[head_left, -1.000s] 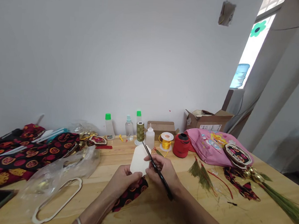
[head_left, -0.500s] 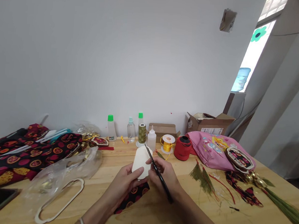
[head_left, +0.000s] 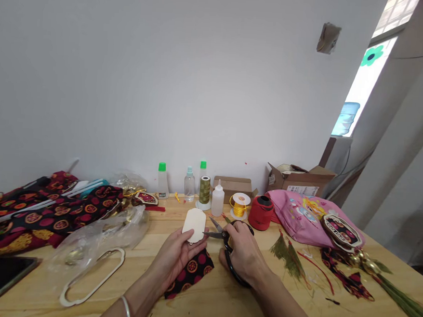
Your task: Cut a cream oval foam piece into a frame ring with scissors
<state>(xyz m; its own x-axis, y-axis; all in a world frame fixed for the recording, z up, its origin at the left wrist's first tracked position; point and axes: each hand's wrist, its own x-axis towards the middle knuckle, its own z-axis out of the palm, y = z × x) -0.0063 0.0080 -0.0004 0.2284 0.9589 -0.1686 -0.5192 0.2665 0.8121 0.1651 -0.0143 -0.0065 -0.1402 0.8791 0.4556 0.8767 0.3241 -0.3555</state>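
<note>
My left hand [head_left: 181, 250] grips a pale rounded flat plate [head_left: 194, 225] with a small loop at its lower end, thumb on its face. Black-handled scissors [head_left: 218, 232] are in my right hand [head_left: 243, 252], fingers in and around the handles. Their blades are spread and point left, with one tip close to the plate's right edge; whether it touches, I cannot tell. Below my left hand a piece of dark patterned fabric [head_left: 191, 274] lies on the wooden table [head_left: 145, 274].
A thin outline frame [head_left: 92, 285] and a clear plastic bag [head_left: 97, 232] lie left, beside a phone [head_left: 2, 279] and patterned cloth [head_left: 62, 215]. Along the wall stand bottles, a squeeze bottle [head_left: 217, 200], yellow cord [head_left: 239, 206] and red thread [head_left: 261, 212]. Green tassels [head_left: 288, 255] lie right.
The scissors have turned from lying closed along my right hand to spread blades pointing left at the plate. My right hand has shifted its grip onto the handles. The camera view has shifted slightly.
</note>
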